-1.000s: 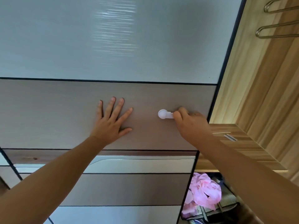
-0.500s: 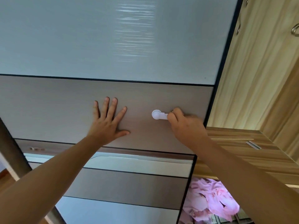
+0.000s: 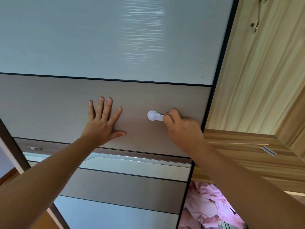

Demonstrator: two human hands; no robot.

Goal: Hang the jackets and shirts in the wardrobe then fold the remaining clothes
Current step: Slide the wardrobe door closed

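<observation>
A sliding wardrobe door with grey-brown and pale glossy panels fills most of the view. My left hand lies flat on its grey-brown panel, fingers spread. My right hand grips the arm of a small white handle fixed to the same panel, near the door's dark right edge. Beyond that edge the wardrobe's wooden inside shows, with a wooden shelf. Pink cloth lies bunched below the shelf.
Metal hooks hang at the top right inside the wardrobe. A small metal strip lies on the shelf. At the lower left a dark door frame and a patch of wooden floor show.
The door's right edge has shifted a little leftward with both hands on it, showing more of the wooden interior. The view has tilted, and the pink cloth now shows larger at the bottom.
</observation>
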